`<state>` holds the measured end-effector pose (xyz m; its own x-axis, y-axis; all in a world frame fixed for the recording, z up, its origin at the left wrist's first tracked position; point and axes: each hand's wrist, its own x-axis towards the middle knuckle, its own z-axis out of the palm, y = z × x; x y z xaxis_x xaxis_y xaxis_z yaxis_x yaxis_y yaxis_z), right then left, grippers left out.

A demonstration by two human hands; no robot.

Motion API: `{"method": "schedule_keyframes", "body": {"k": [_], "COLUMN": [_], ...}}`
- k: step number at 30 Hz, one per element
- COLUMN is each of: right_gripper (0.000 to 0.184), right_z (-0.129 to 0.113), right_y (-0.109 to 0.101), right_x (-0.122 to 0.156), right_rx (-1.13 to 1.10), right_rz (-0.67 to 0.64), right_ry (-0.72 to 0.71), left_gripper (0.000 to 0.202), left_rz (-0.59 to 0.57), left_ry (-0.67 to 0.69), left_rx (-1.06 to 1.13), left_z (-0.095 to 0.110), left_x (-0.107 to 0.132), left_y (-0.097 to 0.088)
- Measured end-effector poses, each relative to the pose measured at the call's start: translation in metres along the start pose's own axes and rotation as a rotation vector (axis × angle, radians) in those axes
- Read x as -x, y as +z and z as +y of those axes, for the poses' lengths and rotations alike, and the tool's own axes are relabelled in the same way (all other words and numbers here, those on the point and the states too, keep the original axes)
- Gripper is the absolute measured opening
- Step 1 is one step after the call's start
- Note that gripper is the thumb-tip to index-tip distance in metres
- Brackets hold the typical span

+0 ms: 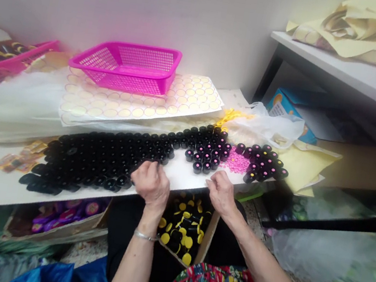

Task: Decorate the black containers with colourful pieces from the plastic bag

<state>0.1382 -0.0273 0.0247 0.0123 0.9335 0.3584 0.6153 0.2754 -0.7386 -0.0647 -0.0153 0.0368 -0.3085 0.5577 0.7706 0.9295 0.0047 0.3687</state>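
On table (180,176), left: large block of black caps (99,155), mostly without visible dots, apparently undone. Right: pink-dotted caps (206,166), apparently done, flanking loose pink discs (236,162). Left hand (152,184) beside block, right hand (222,193) near discs; fingers curled, contents cannot be told.

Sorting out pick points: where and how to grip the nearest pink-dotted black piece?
Likely by the round side wall of the black piece, coming from the front left: it stands dot-up with bare tabletop there, while neighbouring pieces crowd behind and right.
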Motion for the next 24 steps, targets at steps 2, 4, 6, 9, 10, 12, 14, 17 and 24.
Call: {"method": "schedule_keyframes", "body": {"k": [2, 4, 6, 9, 10, 12, 14, 17, 24], "right_gripper": [0.009, 0.009, 0.009, 0.01, 0.011, 0.012, 0.014, 0.016, 0.024], "right_z": [-0.001, -0.004, -0.008, -0.01, -0.01, -0.005, 0.002, 0.013, 0.019], "right_y": [0.0, 0.001, 0.003, 0.004, 0.004, -0.001, -0.008, -0.02, -0.023], "right_x": [0.003, 0.006, 0.008, 0.011, 0.011, 0.011, 0.009, 0.005, -0.025], "right_rx": [-0.002, -0.006, -0.015, -0.004, 0.018, 0.099, 0.219, 0.395, 0.642], "right_rz": [-0.001, -0.006, -0.013, -0.003, 0.016, 0.073, 0.124, 0.14, -0.033], "right_ry": [-0.04, -0.073, -0.1, -0.124, -0.121, -0.089, -0.022, 0.094, 0.194], "left_gripper": [0.014, 0.018, 0.021, 0.023, 0.025, 0.029, 0.032, 0.033, 0.026], "left_rz": [0.095, 0.14, 0.101, -0.035, -0.064, -0.092, -0.097, -0.108, -0.063], "left_ry": [-0.04, -0.125, -0.216, -0.28, -0.289, -0.302, -0.312, -0.307, -0.3], "left_rx": [-0.062, -0.061, -0.015, 0.019, 0.011, -0.014, -0.031, -0.028, 0.026], "left_z": [-0.013, -0.023, -0.031, -0.037, -0.038, -0.038, -0.037, -0.037, -0.03], "left_x": [0.003, 0.011, 0.021, 0.033, 0.034, 0.035, 0.033, 0.028, 0.029], "left_y": [-0.018, -0.032, -0.041, -0.043, -0.041, -0.037, -0.033, -0.028, -0.035]}}
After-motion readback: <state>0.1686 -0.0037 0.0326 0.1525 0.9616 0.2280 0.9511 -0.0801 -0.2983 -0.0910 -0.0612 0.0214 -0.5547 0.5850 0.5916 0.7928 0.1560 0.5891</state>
